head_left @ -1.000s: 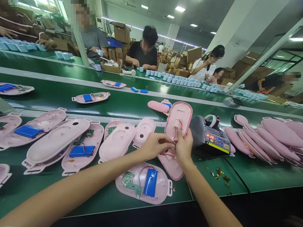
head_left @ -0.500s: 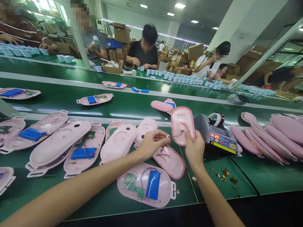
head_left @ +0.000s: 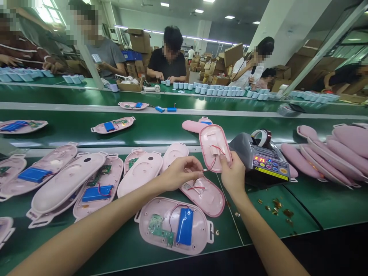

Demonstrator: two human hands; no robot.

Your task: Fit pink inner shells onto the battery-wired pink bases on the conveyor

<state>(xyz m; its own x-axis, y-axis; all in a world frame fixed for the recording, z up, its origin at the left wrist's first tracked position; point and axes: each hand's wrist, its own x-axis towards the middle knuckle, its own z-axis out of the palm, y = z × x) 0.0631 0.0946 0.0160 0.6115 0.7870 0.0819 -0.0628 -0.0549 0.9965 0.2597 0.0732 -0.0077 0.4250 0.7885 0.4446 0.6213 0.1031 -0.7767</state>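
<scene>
My right hand (head_left: 233,174) grips the lower edge of a pink oval shell half (head_left: 214,147), held upright with its inside facing me. Red and black wires run from the shell to a small white connector (head_left: 204,170), pinched in the fingers of my left hand (head_left: 181,172). Below both hands another pink shell half (head_left: 205,195) lies open on the green table, with red wires on it. Nearer me lies a pink shell (head_left: 175,226) carrying a green circuit board and a blue battery (head_left: 184,226).
A grey tape dispenser (head_left: 260,161) with a lit red display stands right of my hands. Stacked pink covers (head_left: 324,157) lie at far right, several pink shells (head_left: 66,180) at left. Small tape scraps (head_left: 276,205) litter the table. Other people work across the green conveyor (head_left: 161,128).
The shell in my right hand has come away from my left hand and now stands apart, the wire drawn out between them. My left fingers now pinch the white connector.
</scene>
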